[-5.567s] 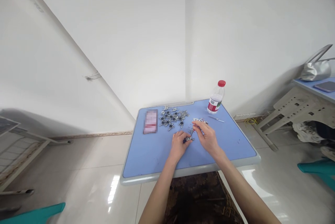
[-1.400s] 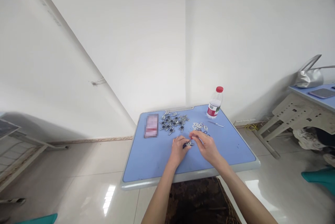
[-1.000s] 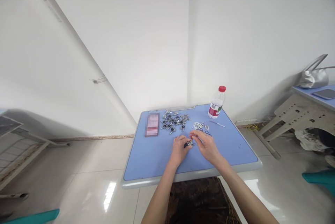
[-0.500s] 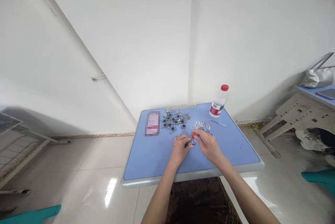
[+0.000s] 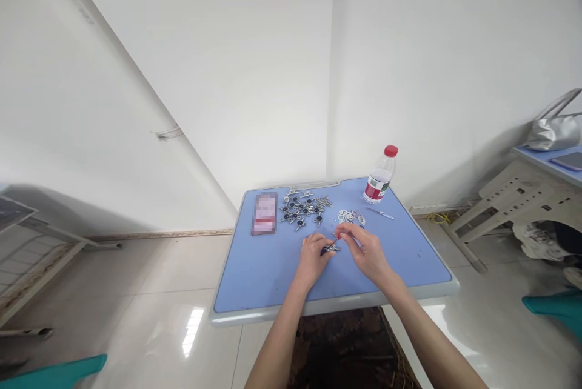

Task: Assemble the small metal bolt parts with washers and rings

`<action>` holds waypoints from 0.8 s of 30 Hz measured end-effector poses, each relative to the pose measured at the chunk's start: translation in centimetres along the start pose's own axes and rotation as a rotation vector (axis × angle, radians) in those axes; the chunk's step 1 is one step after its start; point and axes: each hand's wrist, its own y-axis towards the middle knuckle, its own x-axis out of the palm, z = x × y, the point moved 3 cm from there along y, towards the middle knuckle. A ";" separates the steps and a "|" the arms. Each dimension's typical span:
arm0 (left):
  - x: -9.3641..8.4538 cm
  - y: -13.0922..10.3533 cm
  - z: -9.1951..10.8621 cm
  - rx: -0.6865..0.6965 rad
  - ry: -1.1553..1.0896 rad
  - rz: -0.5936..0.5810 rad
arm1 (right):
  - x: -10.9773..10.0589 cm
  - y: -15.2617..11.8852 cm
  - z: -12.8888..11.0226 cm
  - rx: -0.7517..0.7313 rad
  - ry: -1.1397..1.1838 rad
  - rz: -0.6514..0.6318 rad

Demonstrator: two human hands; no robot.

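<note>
Blue tabletop point(image 5: 268, 274), white wall point(image 5: 254, 74) behind, left hand point(image 5: 312, 256) in my view pinching small metal part point(image 5: 334, 248), right hand point(image 5: 365, 249) gripping red-ended tool point(image 5: 338, 236) angled toward it.

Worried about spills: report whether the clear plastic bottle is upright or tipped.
Upright: the clear plastic bottle stands on its base on the blue rectangular tabletop, its round red cap uppermost.
</note>
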 end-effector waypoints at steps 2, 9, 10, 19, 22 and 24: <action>0.0 0.0 0.0 0.001 0.002 0.003 | 0.1 0.1 -0.2 -0.008 -0.008 -0.021; 0.6 0.1 -0.5 0.011 0.014 0.020 | 1.3 0.6 -1.7 -0.117 -0.093 -0.165; 0.6 0.1 -0.5 0.012 0.016 0.023 | 1.4 0.7 -1.8 -0.117 -0.103 -0.164; 0.7 0.2 -0.6 0.013 0.030 0.043 | 1.7 0.5 -1.6 -0.088 -0.199 -0.056; 0.8 0.2 -0.6 0.018 0.037 0.040 | 1.7 0.4 -1.4 -0.089 -0.206 -0.036; 0.7 0.2 -0.7 0.019 0.044 0.040 | 1.6 0.5 -1.2 -0.076 -0.210 -0.020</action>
